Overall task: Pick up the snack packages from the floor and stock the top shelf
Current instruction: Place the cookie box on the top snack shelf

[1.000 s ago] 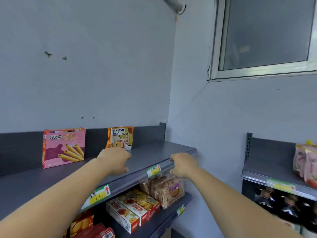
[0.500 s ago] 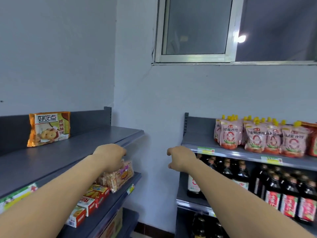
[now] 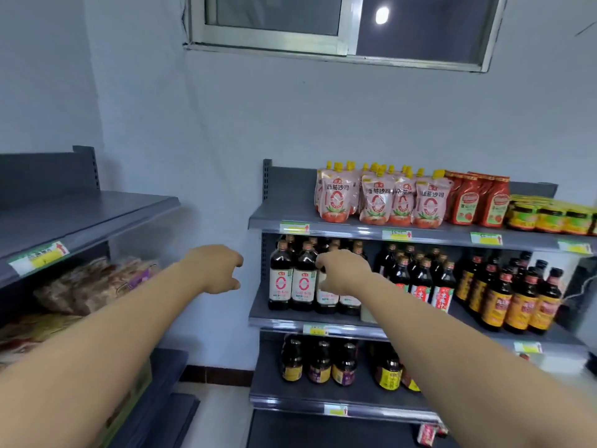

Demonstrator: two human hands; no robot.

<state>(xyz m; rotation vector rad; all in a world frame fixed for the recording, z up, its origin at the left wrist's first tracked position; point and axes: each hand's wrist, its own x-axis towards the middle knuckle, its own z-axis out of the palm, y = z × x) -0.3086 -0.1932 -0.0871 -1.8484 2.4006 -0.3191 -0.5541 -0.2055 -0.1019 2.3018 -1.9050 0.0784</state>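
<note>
in the corner of a small shop, two grey racks against a pale blue wall (image 3: 323,124), under a window (image 3: 339,27) cut off at the top, a round light reflected in its glass. on the left, the top shelf (image 3: 90,215) of the snack rack, cut off at the frame edge, only its right end in view; on its lip a yellow-and-green price tag (image 3: 38,257), print too blurred to read. beneath it, clear-wrapped snack packages (image 3: 97,282), smeared by blur and partly hidden behind the left forearm, brand illegible. lower still, a cardboard box (image 3: 129,409), mostly covered by that arm. on the right, the sauce rack (image 3: 355,227), running out of frame. left hand (image 3: 216,270) in the gap between the racks, before the wall, fingers loosely curled, holding nothing. right hand (image 3: 342,273) in front of the dark bottles (image 3: 303,279) on the second shelf, fingers hanging curled, gripping nothing, hiding several necks and labels; contact with them unclear. white labels with a red ring on those bottles, small print unreadable. further right, brown bottles (image 3: 517,305) with orange labels, writing unclear. on that rack's upper shelf, pink spouted pouches (image 3: 374,202) with yellow caps, marked "番茄沙司"; beside them red ketchup pouches (image 3: 478,202), then jars (image 3: 549,218) with yellow-green labels, cut at the right edge. at the bottom edge, a small red packet (image 3: 426,434), half out of frame, resting place unclear.
</note>
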